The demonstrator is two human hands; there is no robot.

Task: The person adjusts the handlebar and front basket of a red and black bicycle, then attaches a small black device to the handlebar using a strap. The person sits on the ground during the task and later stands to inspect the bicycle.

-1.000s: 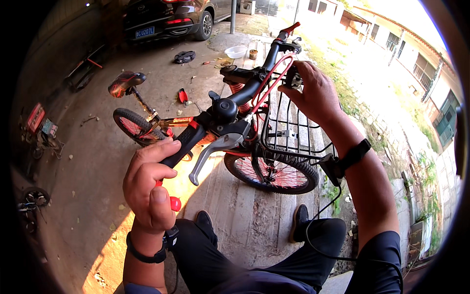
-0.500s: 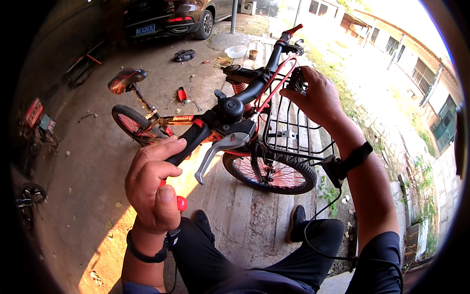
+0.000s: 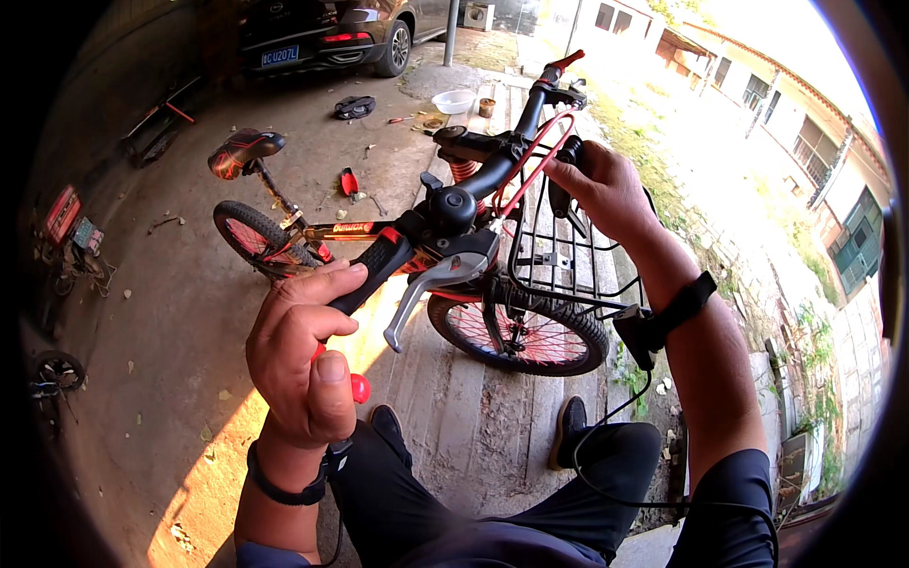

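Left fingers (image 3: 327,282) clamp a red-ended object (image 3: 360,388), handlebar grip (image 3: 383,261) beyond them; right fingers (image 3: 598,161) pinch a black part (image 3: 560,199), wire basket (image 3: 559,295) below.

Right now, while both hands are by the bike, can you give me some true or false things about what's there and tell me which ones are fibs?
1. The left hand holds a thing with a round red end. True.
2. The right hand is holding the saddle. False: it pinches a black part.
3. The bell on the handlebar is black. True.
4. The spokes of the front wheel are blue. False: they are reddish.
5. A dark car stands in the background. True.
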